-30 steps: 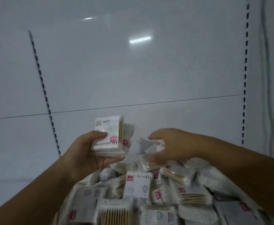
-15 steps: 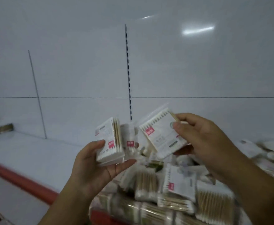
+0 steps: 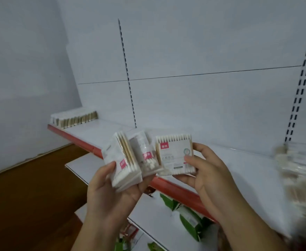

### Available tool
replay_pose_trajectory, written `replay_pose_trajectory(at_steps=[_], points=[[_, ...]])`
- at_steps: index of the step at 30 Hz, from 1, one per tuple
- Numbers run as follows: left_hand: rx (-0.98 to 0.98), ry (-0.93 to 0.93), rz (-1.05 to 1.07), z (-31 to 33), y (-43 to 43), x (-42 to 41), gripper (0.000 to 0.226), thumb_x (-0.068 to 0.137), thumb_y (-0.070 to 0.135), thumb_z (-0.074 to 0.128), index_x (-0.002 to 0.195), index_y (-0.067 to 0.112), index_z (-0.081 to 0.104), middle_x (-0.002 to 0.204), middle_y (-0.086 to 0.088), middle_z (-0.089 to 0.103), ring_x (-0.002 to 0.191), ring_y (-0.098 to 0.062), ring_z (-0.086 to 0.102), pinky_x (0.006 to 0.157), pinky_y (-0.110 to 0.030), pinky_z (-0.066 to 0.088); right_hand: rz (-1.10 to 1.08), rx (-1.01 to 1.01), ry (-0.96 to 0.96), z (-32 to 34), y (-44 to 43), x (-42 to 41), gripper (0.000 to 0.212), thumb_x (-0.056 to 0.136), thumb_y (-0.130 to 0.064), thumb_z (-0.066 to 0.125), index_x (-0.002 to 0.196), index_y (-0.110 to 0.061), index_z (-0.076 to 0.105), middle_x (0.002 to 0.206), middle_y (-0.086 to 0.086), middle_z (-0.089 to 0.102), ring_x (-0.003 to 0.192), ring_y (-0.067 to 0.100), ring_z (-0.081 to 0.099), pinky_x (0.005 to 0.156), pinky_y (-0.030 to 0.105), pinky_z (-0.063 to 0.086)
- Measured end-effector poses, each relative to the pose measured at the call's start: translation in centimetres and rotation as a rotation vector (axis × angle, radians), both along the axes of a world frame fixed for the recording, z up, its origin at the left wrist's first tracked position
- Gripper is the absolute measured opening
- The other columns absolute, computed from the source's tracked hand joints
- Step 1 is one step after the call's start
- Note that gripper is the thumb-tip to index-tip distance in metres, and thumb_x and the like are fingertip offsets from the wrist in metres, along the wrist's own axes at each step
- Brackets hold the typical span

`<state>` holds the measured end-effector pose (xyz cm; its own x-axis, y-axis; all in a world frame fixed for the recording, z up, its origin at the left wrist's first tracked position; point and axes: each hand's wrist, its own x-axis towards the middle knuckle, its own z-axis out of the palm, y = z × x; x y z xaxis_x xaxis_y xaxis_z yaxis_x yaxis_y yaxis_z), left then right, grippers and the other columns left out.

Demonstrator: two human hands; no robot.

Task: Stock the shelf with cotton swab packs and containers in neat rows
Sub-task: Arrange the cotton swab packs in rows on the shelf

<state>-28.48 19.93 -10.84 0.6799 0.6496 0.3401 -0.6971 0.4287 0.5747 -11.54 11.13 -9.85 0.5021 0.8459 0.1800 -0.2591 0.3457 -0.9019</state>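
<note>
My left hand [image 3: 112,192] grips a stack of several cotton swab packs [image 3: 123,160], fanned out, with red labels showing. My right hand [image 3: 206,171] pinches a single flat swab pack [image 3: 174,154] by its right edge, held upright just right of the stack and touching it. Both hands hover in front of the white shelf [image 3: 97,131] with its red front strip. A neat row of swab packs [image 3: 74,117] stands at the shelf's far left end. A blurred heap of loose swab packs [image 3: 300,178] lies on the shelf at the right.
Slotted uprights [image 3: 128,77] run up the white back panel. A lower white shelf [image 3: 154,214] carries green packets [image 3: 190,216]. Brown wooden floor [image 3: 30,196] shows at the lower left, beside a white side wall.
The view has swung left, away from the heap. My right hand lifted one pack out of the heap and brought it beside the stack in my left hand.
</note>
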Motion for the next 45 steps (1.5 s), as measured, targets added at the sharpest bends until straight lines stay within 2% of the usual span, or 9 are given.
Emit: replay_pose_trajectory(at_steps=[7, 14, 19, 26, 30, 35, 40, 43, 45], points=[[-0.128, 0.017, 0.035, -1.1, 12.3, -2.4, 0.068, 0.06, 0.013, 0.083, 0.125, 0.01, 0.063, 0.134, -0.02, 0.056, 0.122, -0.042, 0.054, 0.086, -0.053, 0.052, 0.022, 0.05, 0.055, -1.7, 14.6, -3.2, 0.035, 0.087, 0.002, 0.055, 0.105, -0.027, 0.062, 0.086, 0.006, 0.075, 0.078, 0.023, 0.073, 0.057, 0.029, 0.057], [-0.174, 0.001, 0.377, 0.8, 27.0, -8.3, 0.065, 0.049, 0.017, 0.087, 0.112, 0.01, 0.071, 0.127, -0.019, 0.062, 0.111, -0.037, 0.062, 0.077, -0.047, 0.057, 0.09, 0.088, -0.122, -0.2, 31.8, -10.2, 0.03, 0.088, -0.01, 0.06, 0.107, -0.033, 0.056, 0.085, -0.015, 0.073, 0.073, 0.001, 0.069, 0.052, 0.011, 0.049], [-0.285, -0.064, 0.463, -0.5, 35.6, -12.8, 0.067, 0.042, 0.014, 0.087, 0.108, 0.006, 0.073, 0.123, -0.021, 0.064, 0.105, -0.038, 0.066, 0.071, -0.047, 0.058, 0.178, 0.107, -0.125, -0.3, 41.5, -15.5, 0.051, 0.087, -0.004, 0.057, 0.109, -0.049, 0.049, 0.091, -0.013, 0.073, 0.083, 0.011, 0.071, 0.061, 0.024, 0.056], [-0.241, -0.021, 0.341, -2.0, 51.0, -21.2, 0.073, 0.052, 0.016, 0.085, 0.122, 0.008, 0.065, 0.128, -0.025, 0.059, 0.115, -0.044, 0.058, 0.083, -0.055, 0.054, 0.1, 0.108, -0.17, -1.5, 54.9, -23.7, 0.06, 0.084, 0.003, 0.053, 0.105, -0.053, 0.049, 0.093, -0.009, 0.073, 0.084, 0.009, 0.07, 0.06, 0.023, 0.055], [-0.303, 0.023, 0.25, -2.3, 59.4, -23.9, 0.044, 0.076, 0.021, 0.062, 0.118, 0.012, 0.067, 0.128, -0.022, 0.06, 0.115, -0.043, 0.059, 0.086, -0.055, 0.053, 0.029, 0.005, -0.237, -0.2, 61.9, -25.1, 0.051, 0.085, 0.004, 0.055, 0.105, -0.042, 0.049, 0.088, -0.01, 0.074, 0.078, 0.009, 0.071, 0.057, 0.021, 0.054], [-0.34, 0.171, 0.079, -2.0, 66.5, -22.6, 0.055, 0.071, 0.017, 0.059, 0.125, 0.01, 0.06, 0.119, -0.023, 0.065, 0.102, -0.041, 0.066, 0.075, -0.053, 0.057, -0.297, -0.028, -0.263, 0.4, 67.7, -20.9, 0.045, 0.083, 0.004, 0.064, 0.1, -0.034, 0.046, 0.08, -0.009, 0.074, 0.074, 0.01, 0.071, 0.058, 0.022, 0.056], [-0.324, 0.352, -0.075, -3.0, 71.3, -19.8, 0.042, 0.069, 0.011, 0.056, 0.109, 0.0, 0.065, 0.101, -0.028, 0.069, 0.078, -0.04, 0.07, 0.063, -0.047, 0.057, -0.543, -0.213, -0.428, -0.9, 73.1, -14.5, 0.048, 0.079, -0.002, 0.073, 0.102, -0.03, 0.043, 0.097, 0.0, 0.065, 0.086, 0.022, 0.067, 0.077, 0.044, 0.057], [-0.26, 0.452, -0.11, -3.8, 74.5, -18.3, 0.036, 0.068, 0.006, 0.055, 0.1, -0.002, 0.07, 0.094, -0.031, 0.068, 0.073, -0.042, 0.068, 0.063, -0.05, 0.056, -0.635, -0.343, -0.606, -2.4, 76.9, -10.4, 0.046, 0.078, -0.005, 0.074, 0.103, -0.028, 0.043, 0.091, -0.004, 0.061, 0.078, 0.011, 0.063, 0.07, 0.035, 0.056], [-0.197, 0.523, -0.124, -3.8, 76.0, -18.2, 0.039, 0.066, 0.002, 0.057, 0.102, -0.004, 0.069, 0.099, -0.036, 0.065, 0.082, -0.046, 0.065, 0.078, -0.056, 0.051, -0.629, -0.42, -0.715, -3.6, 78.8, -8.8, 0.043, 0.078, -0.006, 0.072, 0.102, -0.027, 0.044, 0.087, -0.006, 0.06, 0.075, 0.007, 0.061, 0.062, 0.026, 0.05]])
